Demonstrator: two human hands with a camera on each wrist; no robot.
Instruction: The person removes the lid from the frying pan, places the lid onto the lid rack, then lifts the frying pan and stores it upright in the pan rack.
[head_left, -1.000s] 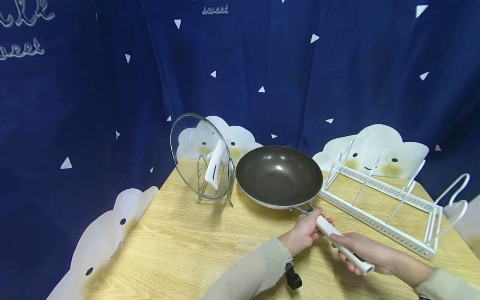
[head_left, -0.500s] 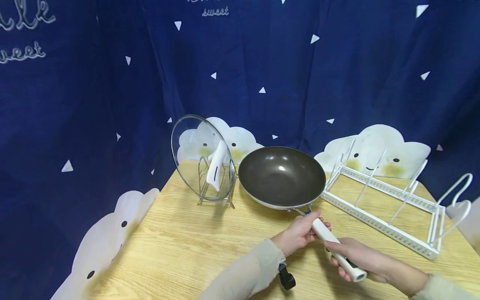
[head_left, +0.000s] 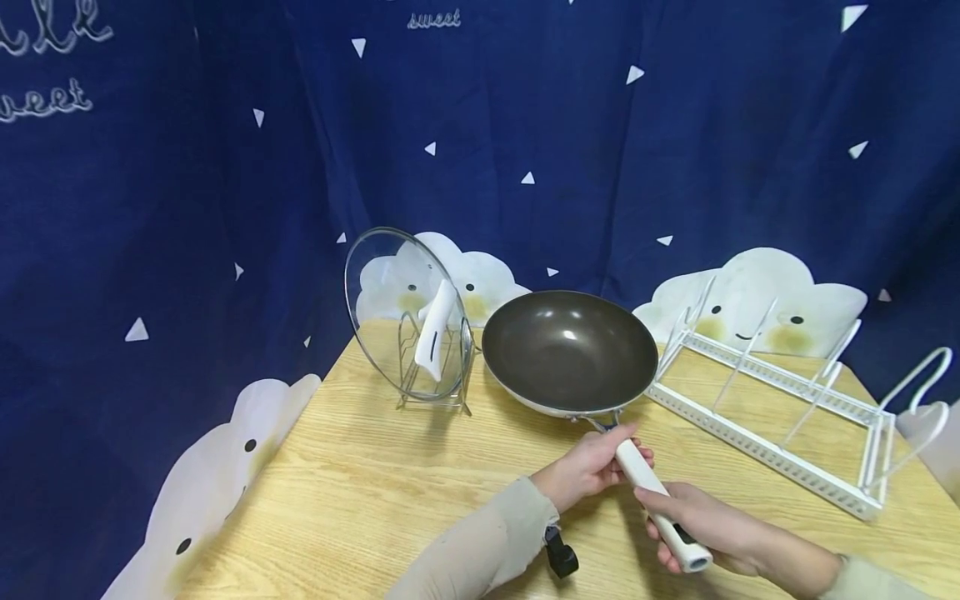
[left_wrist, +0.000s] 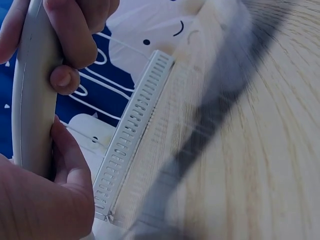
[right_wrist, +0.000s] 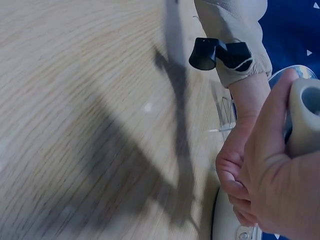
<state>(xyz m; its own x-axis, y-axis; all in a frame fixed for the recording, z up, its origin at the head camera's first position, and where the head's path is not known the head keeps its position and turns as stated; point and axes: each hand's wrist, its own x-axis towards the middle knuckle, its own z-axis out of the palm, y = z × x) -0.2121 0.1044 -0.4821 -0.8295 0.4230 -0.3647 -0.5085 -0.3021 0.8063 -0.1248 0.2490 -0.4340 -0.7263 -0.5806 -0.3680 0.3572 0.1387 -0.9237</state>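
Observation:
A wok point(head_left: 568, 354) with a dark inside and pale outer wall faces up mid-table, tilted slightly toward me. Both hands hold its long white handle point(head_left: 639, 467). My left hand point(head_left: 588, 465) grips near the pan end, its thumb along the top. My right hand point(head_left: 693, 521) is wrapped around the handle near its hollow butt. In the left wrist view, fingers of both hands curl about the handle point(left_wrist: 34, 100). The right wrist view has the right hand point(right_wrist: 280, 175) around the butt, with the left hand point(right_wrist: 237, 155) beyond. Whether the wok touches the table cannot be told.
Left of the wok, a glass lid point(head_left: 382, 333) with a white handle leans upright in a small wire stand point(head_left: 405, 383). On the right lies a white metal rack point(head_left: 772, 454) with upright dividers. A dark blue curtain point(head_left: 480, 100) hangs behind the wooden table point(head_left: 360, 500).
The handle's butt has swung left and toward me, both hands moving along with it. The wok bowl has shifted slightly right. Both hands keep their hold.

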